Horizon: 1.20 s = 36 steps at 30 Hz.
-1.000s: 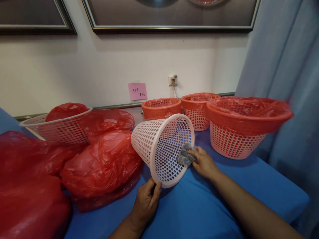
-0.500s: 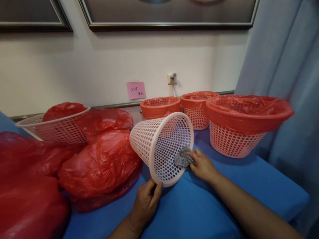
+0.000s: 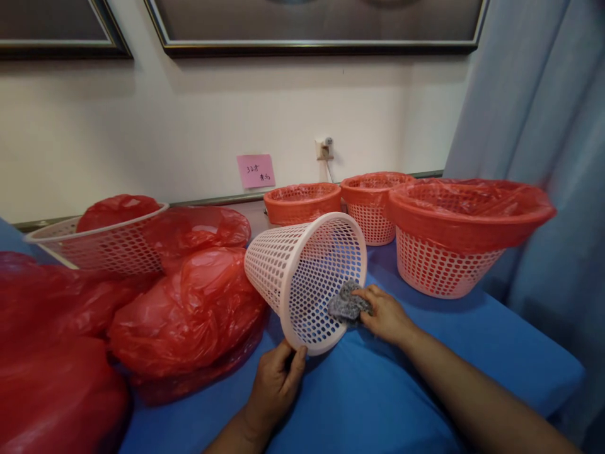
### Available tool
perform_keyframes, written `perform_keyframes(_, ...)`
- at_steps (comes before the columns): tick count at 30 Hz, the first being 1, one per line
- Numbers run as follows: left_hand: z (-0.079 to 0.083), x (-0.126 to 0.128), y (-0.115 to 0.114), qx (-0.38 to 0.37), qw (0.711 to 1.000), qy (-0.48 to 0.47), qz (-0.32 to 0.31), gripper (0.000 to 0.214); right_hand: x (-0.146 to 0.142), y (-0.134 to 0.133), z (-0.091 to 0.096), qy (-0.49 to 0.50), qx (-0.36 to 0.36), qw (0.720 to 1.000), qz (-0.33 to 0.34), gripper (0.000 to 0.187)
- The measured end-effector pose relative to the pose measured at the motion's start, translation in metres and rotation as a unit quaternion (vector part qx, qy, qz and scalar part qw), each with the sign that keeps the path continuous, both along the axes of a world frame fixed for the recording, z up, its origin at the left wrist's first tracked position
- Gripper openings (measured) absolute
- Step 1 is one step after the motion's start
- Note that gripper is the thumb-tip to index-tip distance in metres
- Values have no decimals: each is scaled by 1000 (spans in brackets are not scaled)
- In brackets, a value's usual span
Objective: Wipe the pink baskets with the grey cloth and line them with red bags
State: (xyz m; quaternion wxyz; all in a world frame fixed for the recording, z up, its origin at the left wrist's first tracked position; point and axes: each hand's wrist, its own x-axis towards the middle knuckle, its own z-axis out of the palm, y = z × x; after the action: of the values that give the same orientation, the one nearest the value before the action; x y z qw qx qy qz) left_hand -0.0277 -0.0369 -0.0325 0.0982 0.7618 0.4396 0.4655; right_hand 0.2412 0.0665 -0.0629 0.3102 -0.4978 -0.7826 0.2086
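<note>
A pale pink perforated plastic basket [image 3: 302,271] lies tilted on its side on the blue table [image 3: 378,391], its mouth facing me and to the right. My left hand [image 3: 276,384] grips the basket's lower rim, fingers closed over the edge. My right hand [image 3: 386,312] presses a small grey cloth [image 3: 347,304] against the inside of the rim at the lower right, fingers closed on the cloth.
Three baskets lined with red bags [image 3: 466,233] [image 3: 371,205] [image 3: 302,203] stand at the back right. Crumpled red plastic bags [image 3: 189,302] pile up on the left, beside a tilted unlined basket [image 3: 99,243]. A blue curtain [image 3: 543,126] hangs at right; a pink note [image 3: 256,171] is on the wall.
My right hand has slid the grey cloth slightly down and left along the basket's rim. The left hand and the basket have stayed nearly in place.
</note>
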Motion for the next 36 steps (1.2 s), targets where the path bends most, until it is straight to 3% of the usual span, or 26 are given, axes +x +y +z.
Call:
perform_keyframes(4, 0, -1, -1, -9, 1000, -1, 1, 20, -14, -23, 7, 43, -7, 979, 199, 61)
perform_keyframes(6, 1, -1, -1, -9, 1000, -1, 3, 20, -18, -27, 10, 47, -8, 972, 229, 63)
perform_keyframes(8, 2, -1, -1, -6, 1000, 1, 7, 21, -15, -22, 10, 14, 2, 983, 181, 62)
perform_keyframes(10, 3, 0, -1, -1, 1000, 2, 11, 23, -8, -11, 9, -35, 21, 997, 69, 59)
perform_keyframes(13, 5, 1, -2, 0, 1000, 3, 11, 27, 5, 7, 6, -67, 47, 991, -103, 57)
perform_keyframes(15, 5, 2, -3, -5, 1000, 2, 11, 30, 9, 11, 3, -60, 51, 987, -139, 57)
perform_keyframes(17, 5, 1, -3, -11, 1000, -4, 13, 30, 6, 7, 1, -41, 42, 995, -84, 56)
perform_keyframes(22, -5, 0, 0, -36, 999, 12, 6, 25, -8, -15, 6, 13, 3, 986, 169, 61)
perform_keyframes(26, -9, 3, 3, -77, 995, 53, -40, 18, -8, -22, 12, 8, 5, 975, 220, 69)
perform_keyframes(29, -3, 6, 2, -70, 995, 58, -46, 20, -4, -16, 10, -37, 11, 985, 167, 69)
perform_keyframes(34, 5, 1, -5, 10, 996, -36, 80, 32, 7, 5, 6, -68, 56, 993, -80, 65)
perform_keyframes(36, 4, -1, -5, 14, 996, -45, 81, 30, 9, 7, 7, -71, 59, 988, -121, 66)
